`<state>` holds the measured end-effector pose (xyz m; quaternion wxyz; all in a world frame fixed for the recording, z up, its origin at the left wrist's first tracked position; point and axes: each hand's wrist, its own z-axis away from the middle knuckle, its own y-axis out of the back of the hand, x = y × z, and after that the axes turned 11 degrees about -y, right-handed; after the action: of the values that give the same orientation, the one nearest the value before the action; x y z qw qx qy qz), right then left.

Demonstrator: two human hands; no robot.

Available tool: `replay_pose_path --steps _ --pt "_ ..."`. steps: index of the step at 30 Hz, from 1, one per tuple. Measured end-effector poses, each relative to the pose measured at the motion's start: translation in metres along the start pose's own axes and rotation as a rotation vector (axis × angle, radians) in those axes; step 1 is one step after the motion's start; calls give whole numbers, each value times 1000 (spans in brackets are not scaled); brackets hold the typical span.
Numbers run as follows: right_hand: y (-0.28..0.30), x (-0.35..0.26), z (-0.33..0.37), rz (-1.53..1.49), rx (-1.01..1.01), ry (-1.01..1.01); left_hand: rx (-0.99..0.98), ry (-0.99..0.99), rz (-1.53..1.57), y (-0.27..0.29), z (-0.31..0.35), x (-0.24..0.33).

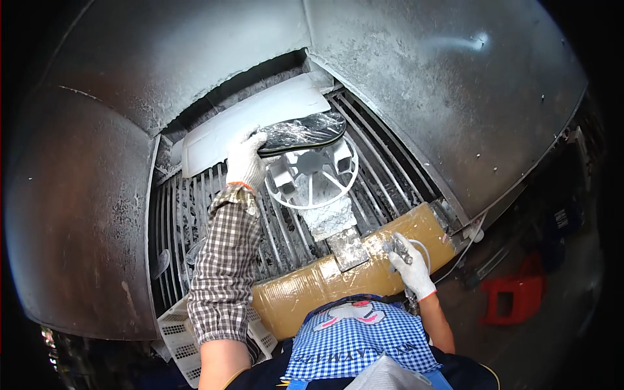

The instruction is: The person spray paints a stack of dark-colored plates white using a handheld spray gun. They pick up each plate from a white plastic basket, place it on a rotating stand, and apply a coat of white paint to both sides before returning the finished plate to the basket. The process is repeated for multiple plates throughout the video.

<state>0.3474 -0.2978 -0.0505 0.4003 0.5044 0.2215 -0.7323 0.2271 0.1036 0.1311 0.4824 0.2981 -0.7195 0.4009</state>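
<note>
My left hand, in a white knit glove, grips the left end of a black panel. The panel has rounded corners, and crinkled shiny film seems to cover its face. It is tilted up above a white spoked wheel-like stand, whose far part it hides. My right hand, also gloved, is closed around a metal spray gun over the near edge of the grating. A pale hose curves beside the gun.
Metal walls surround the dusty slatted grating. A pale sheet lies behind the panel. Brown tape-like covering wraps the near ledge. A white plastic crate stands at lower left, a red stool-like object at right.
</note>
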Motion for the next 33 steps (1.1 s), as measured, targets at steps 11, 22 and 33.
replay_pose_path --steps 11,22,33 --pt "-1 -27 7 -22 -31 -102 2 20 -291 18 -20 -14" --pt "-1 -1 -6 -3 8 13 1 -34 -865 16 -12 -3" --pt "-5 -3 -4 -26 -17 -4 -10 -93 -1035 47 -23 -30"
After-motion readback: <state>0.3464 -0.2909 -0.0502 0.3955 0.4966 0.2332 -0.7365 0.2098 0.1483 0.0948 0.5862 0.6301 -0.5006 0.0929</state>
